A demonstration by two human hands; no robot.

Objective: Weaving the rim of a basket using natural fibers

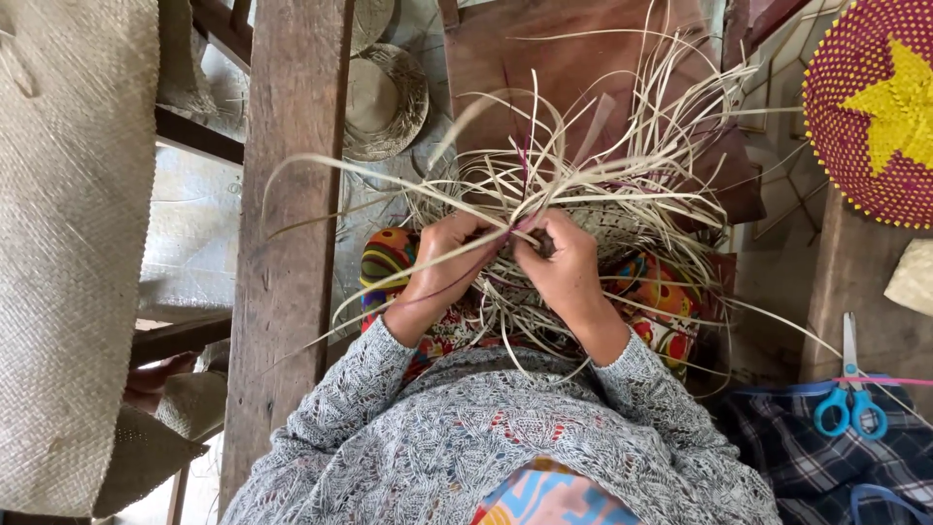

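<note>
While pale straw strips (583,165) fan out across the frame's centre, the left hand (449,261) and right hand (567,264) each keep a pinched grip on strands of half-woven work on the lap; blue-handled scissors (850,399) lie lower right.

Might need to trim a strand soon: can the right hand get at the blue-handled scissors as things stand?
Probably yes. The scissors lie uncovered on the plaid cloth on the right hand's side, with only loose straw strands between. But both hands are gripping the weave, so it must let go first.
</note>
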